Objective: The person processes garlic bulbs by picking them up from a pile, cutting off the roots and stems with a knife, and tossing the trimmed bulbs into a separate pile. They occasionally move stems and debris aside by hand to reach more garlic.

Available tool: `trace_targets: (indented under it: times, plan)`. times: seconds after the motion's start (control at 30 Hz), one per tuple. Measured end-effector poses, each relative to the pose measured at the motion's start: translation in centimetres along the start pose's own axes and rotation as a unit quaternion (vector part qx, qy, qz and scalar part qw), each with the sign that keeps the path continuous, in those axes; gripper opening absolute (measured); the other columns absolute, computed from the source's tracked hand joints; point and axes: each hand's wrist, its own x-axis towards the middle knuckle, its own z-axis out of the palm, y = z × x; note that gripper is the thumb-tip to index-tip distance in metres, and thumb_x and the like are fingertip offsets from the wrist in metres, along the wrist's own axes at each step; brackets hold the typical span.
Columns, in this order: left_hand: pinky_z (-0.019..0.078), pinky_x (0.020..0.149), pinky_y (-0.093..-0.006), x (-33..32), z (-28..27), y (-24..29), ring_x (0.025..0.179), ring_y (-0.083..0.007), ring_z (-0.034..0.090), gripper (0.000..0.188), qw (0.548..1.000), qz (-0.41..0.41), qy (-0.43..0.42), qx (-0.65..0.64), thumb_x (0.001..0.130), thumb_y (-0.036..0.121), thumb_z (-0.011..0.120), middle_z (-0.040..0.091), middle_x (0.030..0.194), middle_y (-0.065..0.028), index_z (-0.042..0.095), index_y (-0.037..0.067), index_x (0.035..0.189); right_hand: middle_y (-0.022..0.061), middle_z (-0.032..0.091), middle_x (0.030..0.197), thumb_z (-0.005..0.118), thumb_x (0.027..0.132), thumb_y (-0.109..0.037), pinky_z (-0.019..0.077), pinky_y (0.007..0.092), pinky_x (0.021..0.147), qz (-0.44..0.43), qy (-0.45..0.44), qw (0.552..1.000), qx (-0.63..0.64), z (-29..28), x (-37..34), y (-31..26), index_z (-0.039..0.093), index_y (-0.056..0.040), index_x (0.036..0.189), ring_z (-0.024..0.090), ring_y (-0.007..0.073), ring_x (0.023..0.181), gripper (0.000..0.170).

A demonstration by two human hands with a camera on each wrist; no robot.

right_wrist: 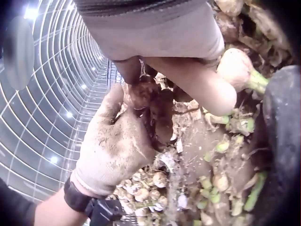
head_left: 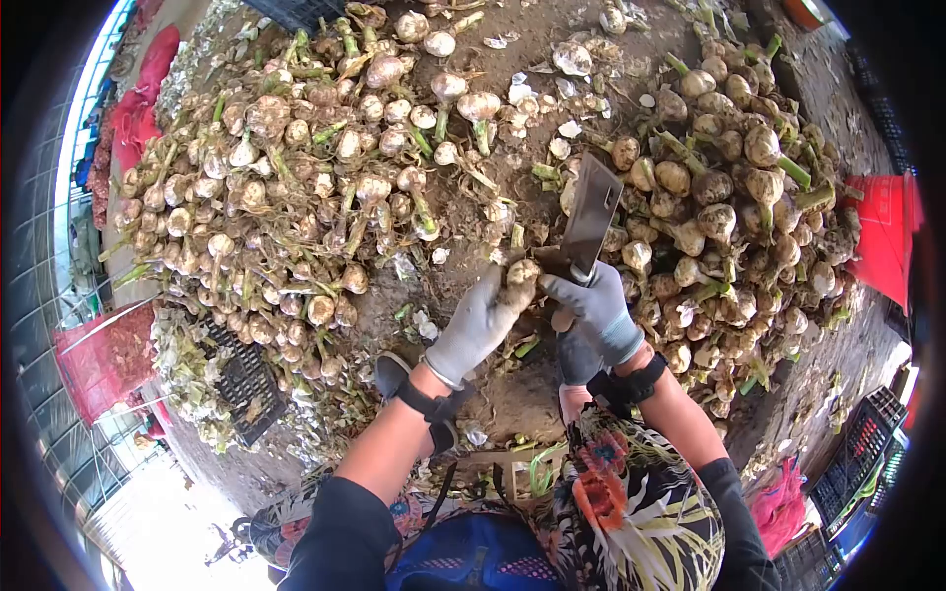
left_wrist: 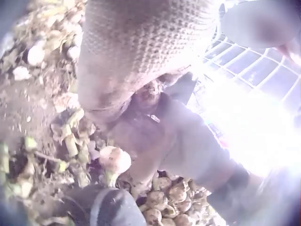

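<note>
My gloved left hand (head_left: 475, 330) holds a soil-covered garlic bulb (head_left: 522, 274) in front of my body. Just to its right, my gloved right hand (head_left: 597, 307) grips a cleaver (head_left: 595, 209), its broad rectangular blade pointing up and away from me. The two hands are close together, with the bulb between them. Seen from the right wrist, the left hand (right_wrist: 113, 146) has its fingers round the bulb (right_wrist: 141, 94), whose roots look brown. In the left wrist view, my own glove (left_wrist: 146, 42) hides most of the bulb.
A large garlic heap (head_left: 276, 197) spreads on the left, another heap (head_left: 729, 187) on the right. A red bucket (head_left: 880, 236) stands beyond the right heap. Black crates (head_left: 859, 455) are at lower right, and a shoe (head_left: 392, 374) shows below the left hand. Cut stems litter the soil.
</note>
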Motion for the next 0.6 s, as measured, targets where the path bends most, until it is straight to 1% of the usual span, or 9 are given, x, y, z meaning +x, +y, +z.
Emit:
trace_targets:
  times: [0.1, 0.17, 0.23, 0.3, 0.33, 0.43, 0.5, 0.57, 0.6]
  plan:
    - [0.0533, 0.083, -0.0363, -1.8, 0.8, 3.0, 0.094, -0.0189, 0.065, 0.053, 0.974, 0.046, 0.055, 0.213, 0.091, 0.03, 0.072, 0.066, 0.106, -0.0137, 0.053, 0.003, 0.133, 0.0032, 0.071, 0.094, 0.074, 0.089, -0.007, 0.0539, 0.0262, 0.074, 0.068, -0.011, 0.996, 0.061, 0.1, -0.3, -1.0, 0.067, 0.0015, 0.115, 0.066, 0.0103, 0.079, 0.028]
    - [0.0538, 0.081, -0.0369, -2.3, 0.2, 3.3, 0.092, -0.0223, 0.066, 0.056, 0.864, 0.082, 0.1, 0.487, 0.085, 0.025, 0.077, 0.065, 0.109, -0.0161, 0.053, 0.003, 0.131, 0.0033, 0.07, 0.087, 0.074, 0.09, -0.01, 0.0526, 0.0261, 0.068, 0.054, -0.001, 0.998, 0.037, 1.1, -0.3, -1.8, 0.069, 0.0007, 0.107, 0.065, 0.0108, 0.074, 0.02]
    - [0.0537, 0.081, -0.0371, -2.1, 0.5, 3.2, 0.091, -0.0248, 0.066, 0.055, 0.844, 0.077, 0.123, 0.517, 0.082, 0.014, 0.077, 0.063, 0.112, -0.0172, 0.053, 0.003, 0.13, 0.0016, 0.069, 0.081, 0.074, 0.09, -0.01, 0.0496, 0.0253, 0.064, 0.072, -0.005, 0.997, 0.031, 1.3, 0.1, -1.6, 0.07, -0.0007, 0.099, 0.062, 0.0094, 0.07, 0.014]
    - [0.0537, 0.076, -0.0371, -1.4, 0.7, 3.3, 0.087, -0.0213, 0.065, 0.046, 0.976, 0.055, 0.103, 0.184, 0.084, 0.009, 0.075, 0.063, 0.105, -0.0114, 0.055, 0.002, 0.125, -0.0004, 0.067, 0.078, 0.075, 0.09, -0.012, 0.0474, 0.0251, 0.06, 0.08, -0.012, 0.997, 0.017, 1.4, 0.0, -2.0, 0.071, -0.0013, 0.095, 0.06, 0.0083, 0.067, 0.012]
    - [0.0533, 0.073, -0.0318, -1.6, 1.1, 4.3, 0.089, -0.0155, 0.063, 0.039, 0.994, -0.044, 0.096, 0.003, 0.086, 0.006, 0.072, 0.062, 0.098, -0.0041, 0.056, 0.002, 0.121, -0.0011, 0.066, 0.076, 0.074, 0.09, -0.013, 0.0473, 0.0247, 0.06, 0.049, -0.023, 0.998, -0.015, 1.5, -0.1, -2.2, 0.07, -0.0008, 0.095, 0.059, 0.0074, 0.067, 0.013]
    - [0.0519, 0.071, -0.0258, -1.7, 0.7, 5.1, 0.089, -0.0098, 0.061, 0.036, 0.986, -0.116, 0.053, -0.11, 0.088, 0.005, 0.07, 0.06, 0.097, 0.0005, 0.056, 0.002, 0.121, 0.0036, 0.07, 0.081, 0.076, 0.086, -0.012, 0.0495, 0.028, 0.06, 0.01, -0.017, 0.999, -0.05, 1.6, -0.9, -2.6, 0.07, -0.0033, 0.098, 0.064, 0.0138, 0.067, 0.016]
    - [0.0511, 0.068, -0.023, -1.9, 0.1, 2.9, 0.085, -0.0081, 0.06, 0.036, 0.984, -0.127, 0.045, -0.115, 0.088, 0.002, 0.069, 0.061, 0.1, 0.0005, 0.055, 0.003, 0.122, 0.0094, 0.07, 0.087, 0.079, 0.077, -0.009, 0.0516, 0.0345, 0.061, -0.276, 0.013, 0.873, -0.401, 0.8, -1.7, -2.6, 0.069, -0.0082, 0.1, 0.067, 0.0263, 0.07, 0.026]
    - [0.0528, 0.07, -0.023, -2.7, -0.6, -1.5, 0.086, -0.0083, 0.061, 0.047, 0.992, 0.04, 0.109, -0.044, 0.088, 0.001, 0.068, 0.062, 0.107, -0.0001, 0.05, 0.002, 0.132, 0.012, 0.067, 0.088, 0.077, 0.069, -0.01, 0.052, 0.0414, 0.065, -0.256, -0.023, 0.82, -0.511, 0.8, -2.5, -3.2, 0.066, -0.0115, 0.101, 0.066, 0.0344, 0.075, 0.034]
    - [0.0543, 0.081, -0.0255, -3.6, -1.3, -1.1, 0.093, -0.0105, 0.061, 0.063, 0.99, -0.049, 0.085, -0.097, 0.087, 0.002, 0.071, 0.063, 0.115, -0.0017, 0.042, 0.0, 0.142, 0.0108, 0.065, 0.085, 0.075, 0.069, -0.011, 0.0515, 0.0423, 0.065, -0.242, -0.031, 0.796, -0.554, 1.1, -2.9, -3.1, 0.065, -0.0112, 0.1, 0.066, 0.0338, 0.074, 0.032]
